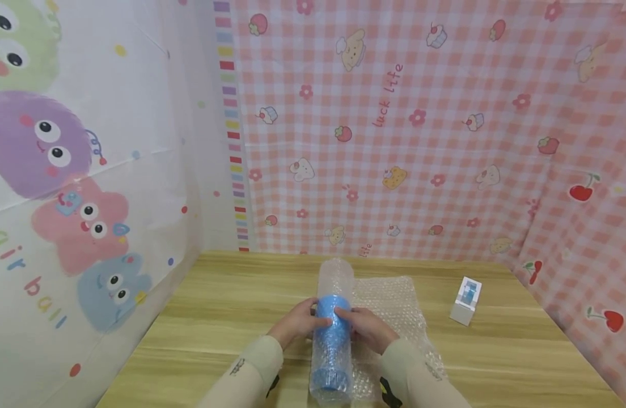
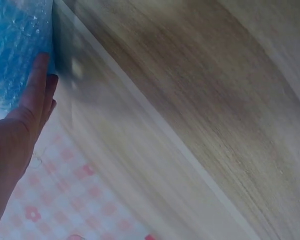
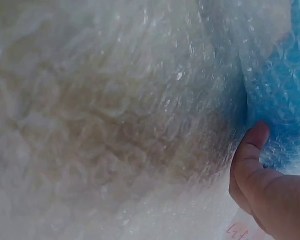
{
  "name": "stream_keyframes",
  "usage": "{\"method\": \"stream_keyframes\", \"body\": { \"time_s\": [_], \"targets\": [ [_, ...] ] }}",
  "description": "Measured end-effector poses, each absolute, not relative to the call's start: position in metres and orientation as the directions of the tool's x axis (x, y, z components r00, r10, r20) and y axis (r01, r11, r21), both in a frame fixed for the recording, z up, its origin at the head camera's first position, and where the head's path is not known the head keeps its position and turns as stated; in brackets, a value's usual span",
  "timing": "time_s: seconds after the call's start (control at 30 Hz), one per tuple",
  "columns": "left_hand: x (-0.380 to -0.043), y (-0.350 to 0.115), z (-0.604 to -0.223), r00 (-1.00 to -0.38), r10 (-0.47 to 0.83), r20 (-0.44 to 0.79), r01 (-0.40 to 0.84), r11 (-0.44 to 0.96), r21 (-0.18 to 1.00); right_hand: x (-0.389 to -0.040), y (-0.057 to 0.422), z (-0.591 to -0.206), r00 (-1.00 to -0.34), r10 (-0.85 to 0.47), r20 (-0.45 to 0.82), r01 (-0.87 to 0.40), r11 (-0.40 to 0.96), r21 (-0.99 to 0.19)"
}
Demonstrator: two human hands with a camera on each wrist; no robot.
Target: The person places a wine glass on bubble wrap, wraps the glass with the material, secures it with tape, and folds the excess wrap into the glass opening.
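Currently, I watch from afar as the left hand [image 1: 299, 323] and right hand [image 1: 370, 328] clasp a blue cylinder [image 1: 331, 343] from either side through its clear bubble wrap [image 1: 335, 277], thumbs on top, other fingers down its sides. It lies lengthwise on the wood-grain table [image 1: 231, 300], between both hands. I see a flat stretch of wrap beneath my right wrist and, well apart, a small white box [image 1: 462, 313] on the right.
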State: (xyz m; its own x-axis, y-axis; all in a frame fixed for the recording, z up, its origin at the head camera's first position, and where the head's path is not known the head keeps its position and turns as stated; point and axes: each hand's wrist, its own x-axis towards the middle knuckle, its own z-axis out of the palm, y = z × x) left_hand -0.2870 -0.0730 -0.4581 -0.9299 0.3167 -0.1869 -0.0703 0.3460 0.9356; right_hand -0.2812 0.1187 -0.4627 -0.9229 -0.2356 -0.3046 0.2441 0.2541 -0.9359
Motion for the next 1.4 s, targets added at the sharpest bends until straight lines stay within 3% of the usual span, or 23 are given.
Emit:
{"method": "stream_keyframes", "body": {
  "time_s": [0.6, 0.83, 1.13, 1.4],
  "targets": [
    [-0.283, -0.072, -0.453, -0.928, 0.327, -0.181, -0.045, 0.382, 0.923, -0.288, 0.121, -0.473, -0.904, -0.223, -0.365, 0.333, 0.171, -0.928],
    [-0.281, -0.072, -0.454, -0.949, 0.282, -0.14, 0.013, 0.477, 0.879, -0.286, 0.119, -0.468, -0.91, -0.188, -0.369, 0.328, 0.216, -0.92],
    [-0.282, -0.065, -0.456, -0.955, 0.296, 0.017, 0.173, 0.508, 0.844, -0.286, 0.118, -0.468, -0.905, -0.115, -0.411, 0.354, 0.332, -0.874],
    [-0.279, -0.065, -0.449, -0.945, 0.328, 0.003, 0.187, 0.531, 0.826, -0.289, 0.122, -0.465, -0.894, -0.118, -0.431, 0.366, 0.361, -0.858]
  ]
}}
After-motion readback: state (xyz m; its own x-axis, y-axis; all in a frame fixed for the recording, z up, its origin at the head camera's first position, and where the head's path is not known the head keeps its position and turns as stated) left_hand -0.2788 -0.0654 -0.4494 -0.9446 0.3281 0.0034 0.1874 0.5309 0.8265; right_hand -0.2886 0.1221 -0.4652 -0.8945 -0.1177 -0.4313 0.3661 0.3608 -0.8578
